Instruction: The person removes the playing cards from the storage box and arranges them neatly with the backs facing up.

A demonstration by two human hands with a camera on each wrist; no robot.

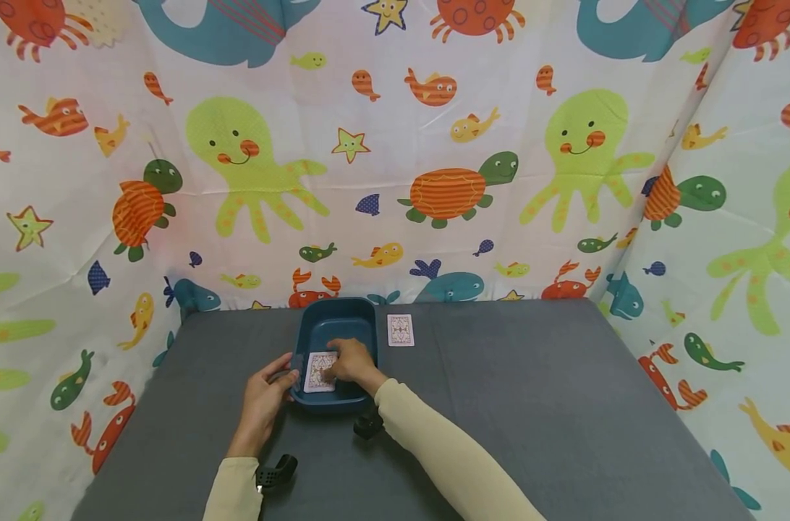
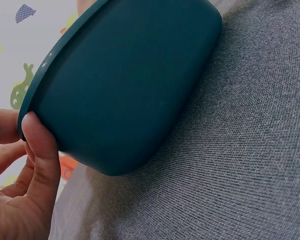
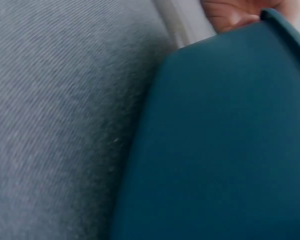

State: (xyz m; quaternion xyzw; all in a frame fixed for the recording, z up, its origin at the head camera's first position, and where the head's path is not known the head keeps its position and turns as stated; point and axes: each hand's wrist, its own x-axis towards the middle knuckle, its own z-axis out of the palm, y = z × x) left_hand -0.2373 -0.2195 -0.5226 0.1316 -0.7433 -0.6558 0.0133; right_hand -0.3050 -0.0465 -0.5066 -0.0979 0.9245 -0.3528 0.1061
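A dark teal plastic container (image 1: 336, 407) stands on the grey table in the head view. My left hand (image 1: 266, 398) pinches its left rim, the thumb (image 2: 40, 135) against the outer wall and the fingers over the rim in the left wrist view. Inside the container is a playing card (image 1: 315, 373), patterned back up. Reaching in from the right, my right hand (image 1: 352, 359) holds this card at its right side with thumb and finger; the exact contact is partly hidden. The right wrist view shows mostly the container's outer wall (image 3: 215, 135), with the right hand out of sight.
Another playing card (image 1: 401, 331), back up, lies on the table just right of the container's far end. A grey cloth (image 1: 499, 391) covers the table. Behind and beside it hangs a curtain (image 1: 395, 145) printed with sea animals.
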